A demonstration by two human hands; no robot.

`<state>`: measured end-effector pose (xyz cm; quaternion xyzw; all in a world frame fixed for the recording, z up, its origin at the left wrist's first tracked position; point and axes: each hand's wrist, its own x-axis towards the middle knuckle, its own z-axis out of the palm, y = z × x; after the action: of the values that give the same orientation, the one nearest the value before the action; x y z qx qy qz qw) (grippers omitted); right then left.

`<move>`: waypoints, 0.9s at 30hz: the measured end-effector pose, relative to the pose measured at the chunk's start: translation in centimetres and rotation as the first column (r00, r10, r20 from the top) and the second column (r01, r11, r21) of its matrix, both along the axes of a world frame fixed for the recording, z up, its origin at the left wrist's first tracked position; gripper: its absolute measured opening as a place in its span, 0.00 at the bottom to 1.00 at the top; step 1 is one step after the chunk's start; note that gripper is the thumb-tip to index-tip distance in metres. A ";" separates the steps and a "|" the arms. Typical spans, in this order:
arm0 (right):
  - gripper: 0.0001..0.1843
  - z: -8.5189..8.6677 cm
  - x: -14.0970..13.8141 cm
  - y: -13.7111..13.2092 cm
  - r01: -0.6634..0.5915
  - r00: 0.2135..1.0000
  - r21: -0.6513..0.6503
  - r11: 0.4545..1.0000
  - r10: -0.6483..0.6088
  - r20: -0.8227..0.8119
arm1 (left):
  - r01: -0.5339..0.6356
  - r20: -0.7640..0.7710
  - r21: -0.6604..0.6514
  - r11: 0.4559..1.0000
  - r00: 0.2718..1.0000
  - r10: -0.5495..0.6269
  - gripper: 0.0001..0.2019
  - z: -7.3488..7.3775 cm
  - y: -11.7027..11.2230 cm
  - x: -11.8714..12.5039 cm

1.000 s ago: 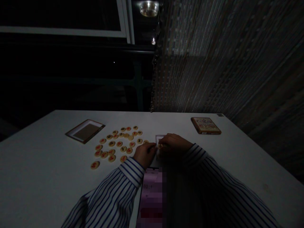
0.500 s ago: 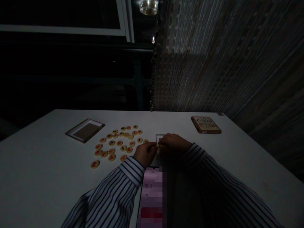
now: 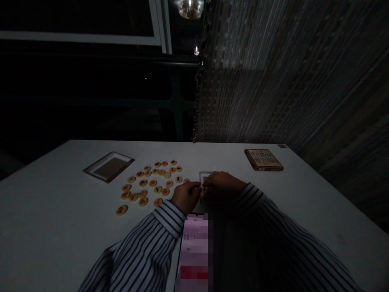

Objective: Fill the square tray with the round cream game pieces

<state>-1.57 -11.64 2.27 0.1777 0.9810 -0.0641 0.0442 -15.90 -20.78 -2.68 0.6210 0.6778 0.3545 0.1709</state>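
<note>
Both my hands meet near the middle of a white table [image 3: 60, 227]. My left hand [image 3: 184, 196] is curled, its fingertips at the edge of a small pale tray [image 3: 205, 177]. My right hand [image 3: 223, 183] is curled over that tray, and a round game piece [image 3: 204, 188] shows between the two hands' fingertips. Which hand grips it is unclear in the dim light. To the left lie several round tan pieces [image 3: 146, 184] with red or black marks, spread loosely on the table.
A shallow brown-lined box part [image 3: 108, 166] lies at the back left. A printed box lid [image 3: 263, 159] lies at the back right. A phone with a lit pink screen [image 3: 194, 251] sits between my striped sleeves. A bead curtain [image 3: 273, 73] hangs behind the table.
Almost nothing has moved. The round piece between my fingertips shows less than one second ago; both hands stay at the tray.
</note>
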 end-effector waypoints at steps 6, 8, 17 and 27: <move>0.13 0.0 0.0 0.0 -0.014 1.000 0.001 1.000 0.014 0.011 | -0.005 0.008 0.013 1.000 1.000 0.005 0.14 -0.1 0.0 0.0; 0.13 0.0 -0.1 -0.1 -0.020 1.000 -0.003 1.000 0.020 0.017 | -0.012 0.015 0.000 1.000 1.000 0.012 0.14 -0.1 0.1 0.0; 0.13 0.1 -0.2 -0.1 -0.030 0.999 0.001 1.000 0.030 0.031 | -0.004 0.017 -0.004 1.000 1.000 0.005 0.13 0.0 0.0 0.0; 0.13 0.3 -0.2 -0.3 0.012 0.999 -0.038 0.999 -0.011 0.039 | -0.016 0.015 -0.012 1.000 1.000 0.016 0.13 0.1 0.0 0.1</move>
<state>-1.82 -11.95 2.61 0.1837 0.9775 -0.0797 0.0661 -15.83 -20.81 -2.54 0.6118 0.6835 0.3567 0.1770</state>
